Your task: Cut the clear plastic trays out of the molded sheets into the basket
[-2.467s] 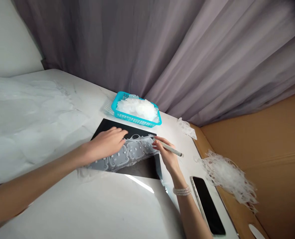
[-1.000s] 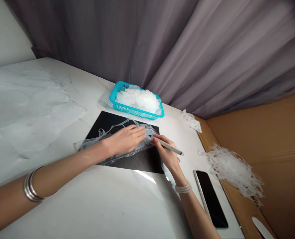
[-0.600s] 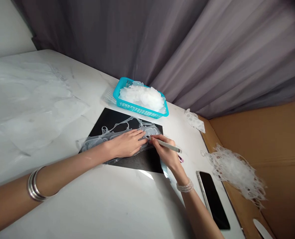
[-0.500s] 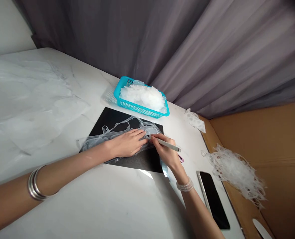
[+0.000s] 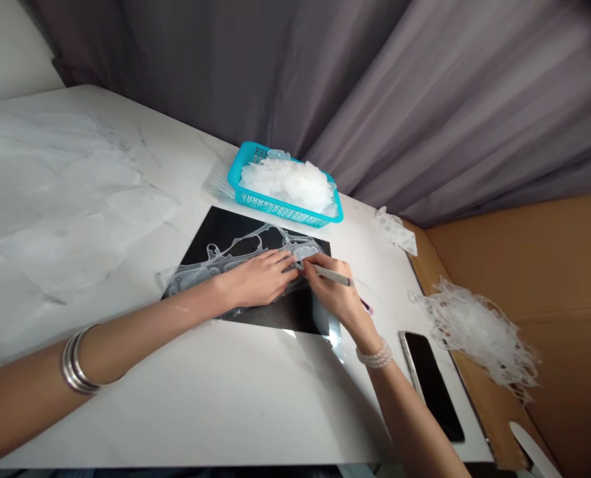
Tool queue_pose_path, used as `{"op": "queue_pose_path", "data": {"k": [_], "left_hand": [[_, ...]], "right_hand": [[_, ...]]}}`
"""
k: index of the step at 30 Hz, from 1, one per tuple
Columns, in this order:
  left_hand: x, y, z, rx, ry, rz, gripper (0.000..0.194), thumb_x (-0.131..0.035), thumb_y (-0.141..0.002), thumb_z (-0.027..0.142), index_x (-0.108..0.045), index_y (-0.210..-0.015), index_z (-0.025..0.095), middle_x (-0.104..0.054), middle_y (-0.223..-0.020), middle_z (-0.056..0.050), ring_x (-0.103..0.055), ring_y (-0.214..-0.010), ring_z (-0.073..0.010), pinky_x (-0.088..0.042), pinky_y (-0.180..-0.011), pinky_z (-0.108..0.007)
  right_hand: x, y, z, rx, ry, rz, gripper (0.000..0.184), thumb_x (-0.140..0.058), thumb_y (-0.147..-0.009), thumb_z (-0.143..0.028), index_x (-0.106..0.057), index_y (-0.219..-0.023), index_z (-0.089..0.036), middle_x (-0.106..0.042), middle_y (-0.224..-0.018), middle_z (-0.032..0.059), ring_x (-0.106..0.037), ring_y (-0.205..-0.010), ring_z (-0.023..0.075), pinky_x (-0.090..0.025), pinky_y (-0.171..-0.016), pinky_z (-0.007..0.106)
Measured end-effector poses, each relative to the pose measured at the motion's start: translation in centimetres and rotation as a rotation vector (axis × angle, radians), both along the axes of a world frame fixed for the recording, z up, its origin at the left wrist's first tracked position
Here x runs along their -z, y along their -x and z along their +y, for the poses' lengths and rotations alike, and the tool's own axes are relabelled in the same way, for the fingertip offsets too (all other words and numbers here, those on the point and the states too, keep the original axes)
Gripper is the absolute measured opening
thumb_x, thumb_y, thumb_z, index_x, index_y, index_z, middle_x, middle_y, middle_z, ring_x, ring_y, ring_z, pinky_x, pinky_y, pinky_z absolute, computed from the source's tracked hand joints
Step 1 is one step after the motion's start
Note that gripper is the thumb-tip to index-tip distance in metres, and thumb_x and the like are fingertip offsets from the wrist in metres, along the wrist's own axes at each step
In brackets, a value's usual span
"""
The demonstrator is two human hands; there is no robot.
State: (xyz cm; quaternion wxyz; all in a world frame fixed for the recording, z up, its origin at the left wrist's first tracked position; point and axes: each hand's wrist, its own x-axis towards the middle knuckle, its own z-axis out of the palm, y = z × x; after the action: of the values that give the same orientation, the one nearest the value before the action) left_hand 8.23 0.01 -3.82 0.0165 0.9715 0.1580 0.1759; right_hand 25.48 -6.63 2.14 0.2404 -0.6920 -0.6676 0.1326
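A clear plastic sheet with cut-out shapes (image 5: 200, 271) lies across a black mat (image 5: 295, 315) on the white table. My left hand (image 5: 263, 279) rests on the sheet with its fingers stretched out, pressing it down. Closed round a slim, white pen-like tool (image 5: 333, 275), my right hand (image 5: 334, 295) is just to the right of the left fingertips. The tool's lower end points down at the sheet near a small cut-out; its tip is too small to make out.
A blue basket (image 5: 280, 211) heaped with translucent pieces (image 5: 295, 182) stands behind the mat. Plastic sheets (image 5: 66, 199) cover the left side. At right lie a phone (image 5: 432, 385), a perforated scrap (image 5: 398, 234), a purple object (image 5: 368, 307) and tangled offcuts (image 5: 475, 325) by a cardboard box (image 5: 534, 259).
The view has shifted slightly, bringing the table's front edge into sight. My right hand has tilted a little with the pen-like tool; my left hand stays on the sheet.
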Motion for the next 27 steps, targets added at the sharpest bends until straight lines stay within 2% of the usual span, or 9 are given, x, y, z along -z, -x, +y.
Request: {"op": "queue_pose_path", "data": {"k": [4,6,9,14,17,19,25,27], "left_hand": [[0.0,-0.1,-0.2,-0.013,0.004,-0.004,0.032,-0.046,-0.096,0.018,-0.059,-0.125,0.011,-0.055,-0.142,-0.018,-0.049,-0.135,-0.0305,-0.033,-0.114,-0.044],[0.0,-0.1,-0.2,-0.014,0.000,0.001,0.033,-0.045,-0.096,0.017,-0.059,-0.125,0.011,-0.055,-0.143,-0.018,-0.049,-0.135,-0.0305,-0.033,-0.114,-0.044],[0.1,-0.1,-0.2,-0.015,-0.011,0.018,0.033,-0.042,-0.098,0.018,-0.059,-0.126,0.010,-0.054,-0.143,-0.018,-0.049,-0.135,-0.0301,-0.033,-0.115,-0.045],[0.1,0.0,-0.1,-0.013,-0.026,0.041,0.035,-0.040,-0.100,0.022,-0.059,-0.127,0.009,-0.054,-0.144,-0.018,-0.047,-0.137,-0.0300,-0.032,-0.116,-0.044],[0.2,0.0,-0.1,-0.014,-0.035,0.047,0.038,-0.039,-0.100,0.022,-0.058,-0.130,0.008,-0.055,-0.143,-0.019,-0.046,-0.137,-0.0302,-0.033,-0.116,-0.045],[0.2,0.0,-0.2,-0.010,-0.041,0.047,0.039,-0.039,-0.100,0.021,-0.057,-0.131,0.006,-0.055,-0.142,-0.020,-0.046,-0.137,-0.0309,-0.033,-0.115,-0.045],[0.5,0.1,0.0,0.000,-0.063,0.091,0.041,-0.036,-0.100,0.021,-0.056,-0.133,0.006,-0.057,-0.142,-0.019,-0.046,-0.138,-0.0300,-0.031,-0.117,-0.045],[0.7,0.1,0.2,-0.005,-0.045,0.083,0.042,-0.035,-0.100,0.020,-0.055,-0.134,0.006,-0.057,-0.141,-0.019,-0.047,-0.137,-0.0291,-0.031,-0.117,-0.044]], "right_hand": [[-0.1,-0.1,-1.9,0.002,0.006,-0.017,0.024,-0.048,-0.091,-0.025,-0.070,-0.081,-0.021,-0.069,-0.064,0.0014,-0.055,-0.051,0.0144,-0.037,-0.053,0.026],[0.3,-0.1,-2.7,-0.004,-0.014,-0.046,0.025,-0.047,-0.094,-0.025,-0.069,-0.083,-0.022,-0.068,-0.064,0.0014,-0.054,-0.051,0.0144,-0.037,-0.053,0.026],[1.3,0.1,-2.9,-0.089,-0.072,-0.147,0.027,-0.042,-0.099,-0.026,-0.068,-0.092,-0.021,-0.068,-0.072,0.0042,-0.058,-0.056,0.0162,-0.040,-0.057,0.027],[3.1,0.0,-1.8,-0.207,-0.162,-0.294,0.031,-0.035,-0.102,-0.024,-0.065,-0.103,-0.018,-0.070,-0.091,0.0121,-0.065,-0.081,0.0237,-0.049,-0.072,0.033],[3.8,-0.4,-1.2,-0.206,-0.225,-0.240,0.028,-0.039,-0.101,-0.023,-0.062,-0.115,-0.017,-0.068,-0.117,0.0159,-0.064,-0.108,0.0274,-0.050,-0.092,0.040],[4.2,-0.7,-0.8,-0.204,-0.234,-0.208,0.029,-0.042,-0.101,-0.022,-0.061,-0.121,-0.016,-0.067,-0.125,0.0152,-0.061,-0.117,0.0269,-0.048,-0.100,0.041],[5.0,-0.4,0.0,-0.246,-0.155,-0.336,0.034,-0.041,-0.100,-0.015,-0.061,-0.127,-0.015,-0.070,-0.122,0.0160,-0.062,-0.113,0.0278,-0.050,-0.095,0.043],[5.0,-0.3,0.1,-0.268,-0.153,-0.312,0.035,-0.042,-0.099,-0.013,-0.061,-0.129,-0.014,-0.069,-0.122,0.0166,-0.062,-0.112,0.0275,-0.049,-0.096,0.042]]}}
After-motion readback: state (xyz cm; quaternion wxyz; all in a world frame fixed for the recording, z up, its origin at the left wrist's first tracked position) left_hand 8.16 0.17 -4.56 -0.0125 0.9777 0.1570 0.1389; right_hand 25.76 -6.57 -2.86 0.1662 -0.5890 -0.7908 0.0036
